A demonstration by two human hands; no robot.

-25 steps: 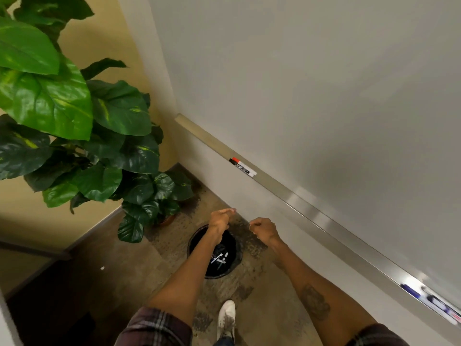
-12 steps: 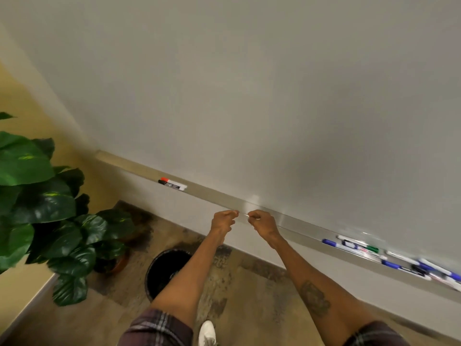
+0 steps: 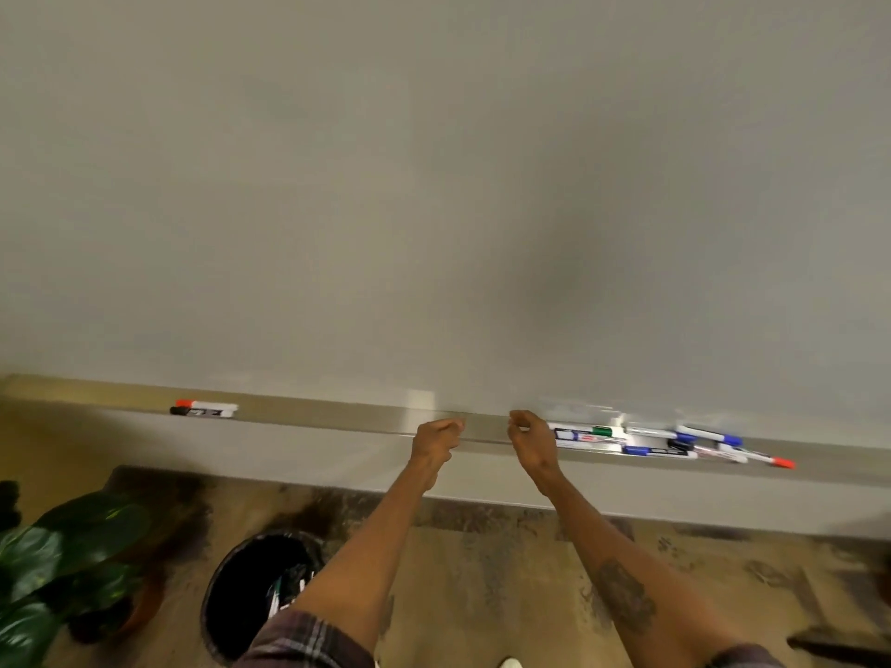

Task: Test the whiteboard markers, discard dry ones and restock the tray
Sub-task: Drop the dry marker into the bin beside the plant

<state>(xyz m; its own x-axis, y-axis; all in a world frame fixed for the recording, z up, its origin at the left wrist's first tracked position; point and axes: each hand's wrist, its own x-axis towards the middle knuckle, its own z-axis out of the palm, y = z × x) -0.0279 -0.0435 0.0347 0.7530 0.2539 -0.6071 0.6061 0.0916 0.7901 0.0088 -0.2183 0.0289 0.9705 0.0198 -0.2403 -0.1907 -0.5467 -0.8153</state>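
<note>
Both hands are up at the ledge of the whiteboard [image 3: 434, 185], close together but apart. The left hand [image 3: 436, 438] has its fingers curled in, and so does the right hand [image 3: 529, 438], thumb against fingertips, with nothing to be seen in either. They hang just in front of the metal tray [image 3: 337, 419], which runs along the foot of the board.

At three o'clock from the right hand, just beside it, a heap of markers [image 3: 651, 442] lies in the tray: blue caps, a green one, a black one and a red one at the far end, some crossing each other. Well off at nine o'clock from the left hand, a pair of markers [image 3: 205, 408] – one red-capped, one black-capped – lies side by side.

On the floor at seven o'clock stands a black bin [image 3: 214, 605] with a few markers [image 3: 279, 597] in it – the left forearm passes over its rim. A leafy plant [image 3: 58, 561] sits at eight o'clock
</note>
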